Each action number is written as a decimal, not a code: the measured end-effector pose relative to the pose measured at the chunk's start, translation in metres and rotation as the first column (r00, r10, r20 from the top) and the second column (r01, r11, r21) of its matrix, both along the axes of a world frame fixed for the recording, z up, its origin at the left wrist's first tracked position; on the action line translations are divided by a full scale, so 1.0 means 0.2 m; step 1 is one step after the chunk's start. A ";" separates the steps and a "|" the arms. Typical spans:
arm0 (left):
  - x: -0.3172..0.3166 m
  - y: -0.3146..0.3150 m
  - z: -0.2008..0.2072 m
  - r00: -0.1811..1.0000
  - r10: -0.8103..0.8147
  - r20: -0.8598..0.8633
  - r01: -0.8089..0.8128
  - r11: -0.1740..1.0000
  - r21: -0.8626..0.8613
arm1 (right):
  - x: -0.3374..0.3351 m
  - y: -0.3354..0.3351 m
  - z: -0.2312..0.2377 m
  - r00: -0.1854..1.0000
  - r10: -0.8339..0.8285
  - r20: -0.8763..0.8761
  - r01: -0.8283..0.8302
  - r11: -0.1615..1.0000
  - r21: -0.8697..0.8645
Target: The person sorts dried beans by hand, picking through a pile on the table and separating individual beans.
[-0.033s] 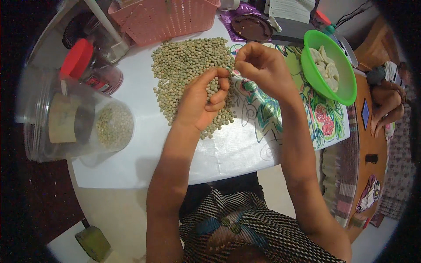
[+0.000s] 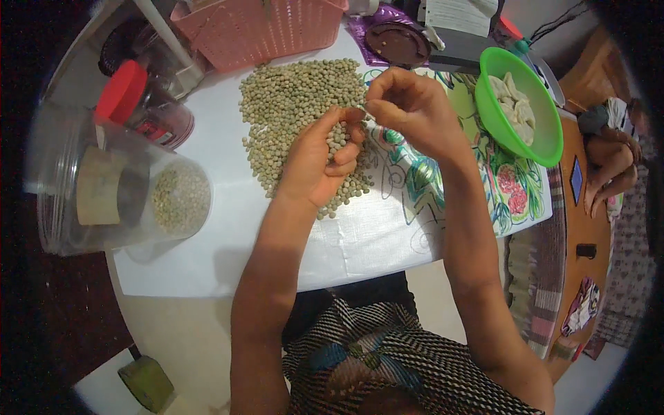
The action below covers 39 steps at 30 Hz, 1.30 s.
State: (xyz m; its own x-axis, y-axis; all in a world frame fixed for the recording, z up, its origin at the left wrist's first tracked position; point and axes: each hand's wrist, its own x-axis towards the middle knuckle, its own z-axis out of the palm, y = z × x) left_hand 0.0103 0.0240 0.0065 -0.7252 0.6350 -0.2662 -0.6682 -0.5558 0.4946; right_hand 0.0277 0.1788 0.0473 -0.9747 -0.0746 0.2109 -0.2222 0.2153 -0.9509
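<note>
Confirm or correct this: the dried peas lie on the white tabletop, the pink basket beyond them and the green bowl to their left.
Wrong side: the green bowl is to the right of the dried peas, as the head view shows. They do lie on the white tabletop, pink basket beyond.

No wording can be read: the white rectangular paper sheet [image 2: 460, 15] carries small blurred print, and the red-and-black label [image 2: 153, 131] on the red-lidded clear plastic jar [image 2: 181, 123] is illegible.
</note>
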 end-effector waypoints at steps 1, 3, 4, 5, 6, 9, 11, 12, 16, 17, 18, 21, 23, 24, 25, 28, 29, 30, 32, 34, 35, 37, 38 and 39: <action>0.01 0.00 0.00 1.000 -0.002 0.015 0.002 1.000 0.000 | 0.01 -0.04 0.02 0.994 0.107 0.026 -0.101 0.983 -0.155; 0.01 -0.01 0.01 1.000 -0.011 0.006 0.011 1.000 0.018 | -0.02 -0.04 -0.04 0.994 0.113 -0.004 -0.112 0.981 -0.156; 0.00 -0.01 0.01 1.000 -0.025 -0.006 0.026 0.999 0.044 | -0.03 -0.03 -0.04 0.997 0.002 -0.071 -0.011 0.991 -0.133; 0.00 -0.01 0.01 1.000 -0.025 -0.005 0.025 0.999 0.046 | -0.05 -0.01 -0.04 0.984 -0.106 -0.140 0.090 0.989 -0.117; 0.00 -0.02 0.01 1.000 -0.015 0.004 0.015 0.999 0.036 | -0.05 0.03 -0.04 0.982 -0.176 -0.069 0.161 0.968 -0.191; -0.02 -0.03 -0.01 1.000 0.002 0.007 -0.002 0.998 0.060 | -0.08 0.14 -0.10 0.929 -0.357 -0.095 0.350 0.933 -0.081; -0.02 -0.02 -0.01 1.000 0.005 0.005 -0.005 0.995 0.096 | -0.11 0.19 -0.16 0.929 -0.354 -0.105 0.351 0.935 -0.048; -0.02 -0.02 -0.01 1.000 0.007 0.021 -0.009 0.993 0.114 | -0.12 0.21 -0.20 0.923 -0.363 -0.128 0.372 0.926 0.058; -0.02 -0.04 -0.01 0.999 0.027 0.033 -0.031 0.992 0.123 | -0.13 0.15 -0.26 0.927 -0.312 -0.206 0.369 0.854 0.367; -0.02 -0.04 -0.01 0.999 0.031 0.033 -0.035 0.992 0.125 | -0.12 0.13 -0.24 0.934 -0.270 -0.233 0.355 0.769 0.531; -0.03 -0.04 -0.02 0.999 0.038 0.037 -0.042 0.991 0.125 | -0.10 0.12 -0.22 0.951 -0.257 -0.174 0.308 0.723 0.618; -0.03 -0.04 -0.02 0.999 0.033 0.029 -0.037 0.990 0.135 | -0.10 0.12 -0.22 0.954 -0.228 -0.196 0.299 0.663 0.687; -0.03 -0.04 -0.02 0.999 0.030 0.021 -0.033 0.990 0.137 | -0.10 0.10 -0.22 0.954 -0.227 -0.195 0.298 0.655 0.694; -0.03 -0.05 -0.02 0.999 0.034 0.021 -0.036 0.991 0.132 | -0.10 0.09 -0.22 0.954 -0.229 -0.195 0.299 0.647 0.702; -0.03 -0.04 -0.02 0.999 0.035 0.021 -0.038 0.991 0.128 | -0.10 0.08 -0.22 0.954 -0.229 -0.194 0.298 0.646 0.703; -0.03 -0.04 -0.01 0.999 0.035 0.019 -0.037 0.992 0.117 | -0.10 0.07 -0.23 0.948 -0.213 -0.235 0.317 0.600 0.734; -0.03 -0.04 -0.02 0.999 0.036 0.020 -0.038 0.992 0.116 | -0.10 0.07 -0.23 0.947 -0.214 -0.241 0.322 0.601 0.732; -0.03 -0.04 -0.02 0.999 0.034 0.013 -0.036 0.993 0.110 | -0.10 0.07 -0.23 0.945 -0.215 -0.246 0.327 0.601 0.730; -0.03 -0.04 -0.02 0.999 0.033 0.006 -0.034 0.994 0.102 | -0.10 0.05 -0.24 0.942 -0.218 -0.255 0.335 0.572 0.749; -0.03 -0.03 -0.02 0.999 0.032 0.006 -0.033 0.995 0.095 | -0.10 0.04 -0.24 0.939 -0.222 -0.263 0.344 0.542 0.767; -0.03 -0.03 -0.02 0.999 0.032 0.006 -0.032 0.995 0.094 | -0.10 0.04 -0.24 0.939 -0.211 -0.270 0.342 0.539 0.769; -0.03 -0.03 -0.02 0.999 0.035 -0.003 -0.035 0.997 0.073 | -0.10 0.04 -0.24 0.940 -0.200 -0.276 0.341 0.537 0.771; -0.03 -0.03 -0.02 0.999 0.035 -0.002 -0.035 0.997 0.072 | -0.10 0.04 -0.24 0.940 -0.201 -0.274 0.340 0.532 0.775; -0.03 -0.04 -0.01 0.999 0.035 -0.005 -0.035 0.997 0.067 | -0.10 0.04 -0.23 0.941 -0.201 -0.272 0.338 0.528 0.779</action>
State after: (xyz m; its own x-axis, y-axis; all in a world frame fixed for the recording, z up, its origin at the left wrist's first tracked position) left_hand 0.0046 0.0169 0.0036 -0.7486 0.6256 -0.2195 -0.6451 -0.6109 0.4591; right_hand 0.0075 0.1867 0.0008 -0.9452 -0.0170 0.3262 -0.1235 0.9431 -0.3088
